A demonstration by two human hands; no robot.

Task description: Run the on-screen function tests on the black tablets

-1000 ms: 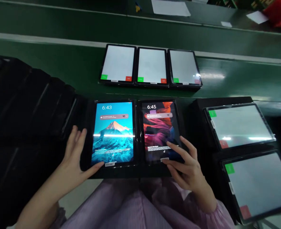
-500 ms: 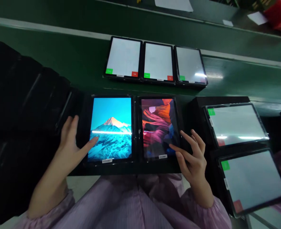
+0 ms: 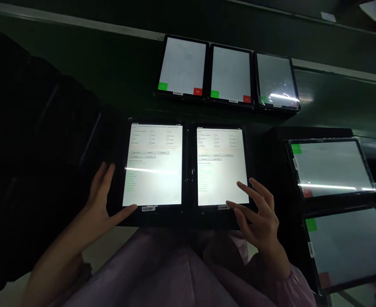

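Left tablet (image 3: pixel 152 166) and right tablet (image 3: pixel 221 166): near centre, side by side on a black tray (image 3: pixel 188 219), both with white screens of small text.
Left hand (image 3: pixel 103 200): open, fingers spread beside the left tablet's left edge, thumb at its near-left corner, gripping nothing.
Right hand (image 3: pixel 258 217): open, fingertips at the right tablet's near-right corner.
Far: row of three tablets (image 3: pixel 229 74).
Right: two more tablets (image 3: pixel 330 166).

My green bench (image 3: pixel 335 102) carries three white-screened tablets (image 3: pixel 230 74) in a row at twelve o'clock, lying flat, I think.
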